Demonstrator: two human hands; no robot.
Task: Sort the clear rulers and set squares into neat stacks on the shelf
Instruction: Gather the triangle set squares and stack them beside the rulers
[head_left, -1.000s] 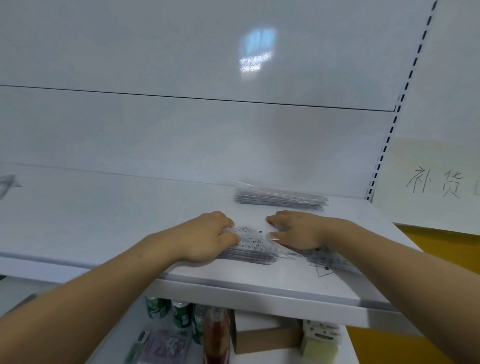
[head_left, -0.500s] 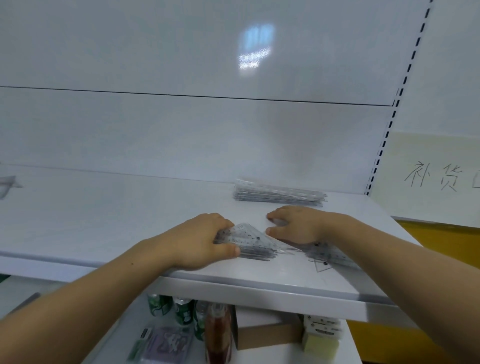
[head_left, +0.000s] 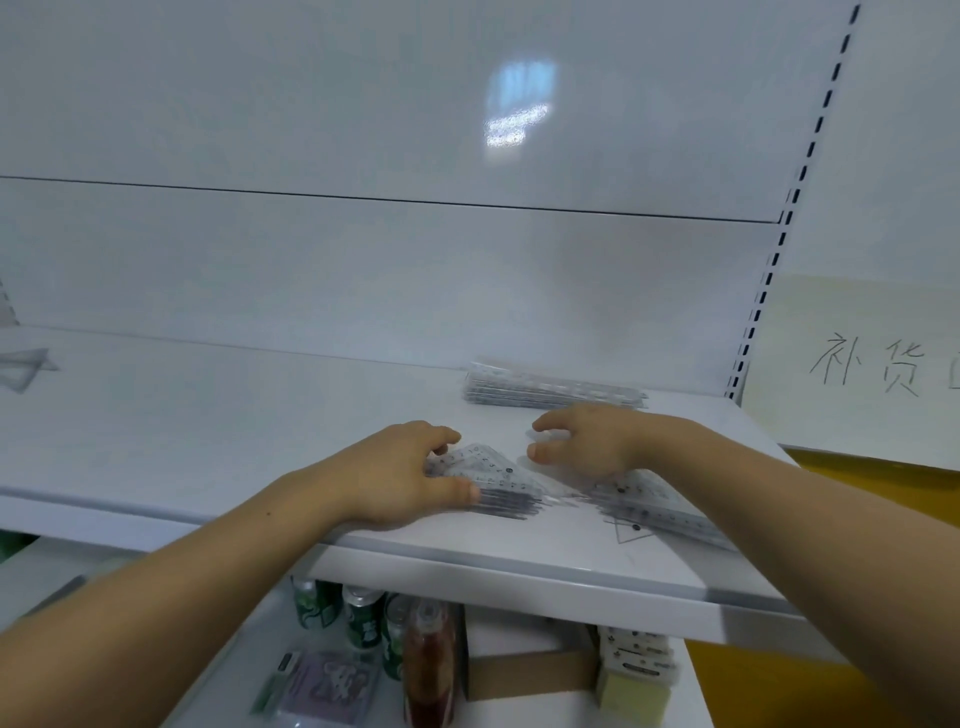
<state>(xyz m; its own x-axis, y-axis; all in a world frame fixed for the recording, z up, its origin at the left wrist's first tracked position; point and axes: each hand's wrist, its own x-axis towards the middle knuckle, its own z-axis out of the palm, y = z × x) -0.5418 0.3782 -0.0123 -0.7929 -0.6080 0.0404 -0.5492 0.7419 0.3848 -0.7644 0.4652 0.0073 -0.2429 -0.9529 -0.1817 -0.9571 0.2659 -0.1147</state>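
Observation:
A stack of clear set squares (head_left: 493, 478) lies near the front edge of the white shelf (head_left: 208, 426). My left hand (head_left: 395, 467) grips the stack's left side, fingers over its top corner and thumb against its front edge. Just right of the stack, my right hand (head_left: 587, 441) holds nothing, with its fingers loosely curled. Under my right wrist sits a looser pile of clear rulers and set squares (head_left: 654, 506). At the back of the shelf there is a neat stack of clear rulers (head_left: 550, 389).
A lone clear set square (head_left: 23, 366) lies at the shelf's far left. The lower shelf holds green cans (head_left: 358, 618), a red bottle (head_left: 428, 665) and a cardboard box (head_left: 530, 670). A slotted upright (head_left: 769, 291) and a handwritten paper sign (head_left: 872, 364) stand at the right.
My right hand has come off the set square stack and drawn slightly right. My left hand keeps its hold on the stack's left side.

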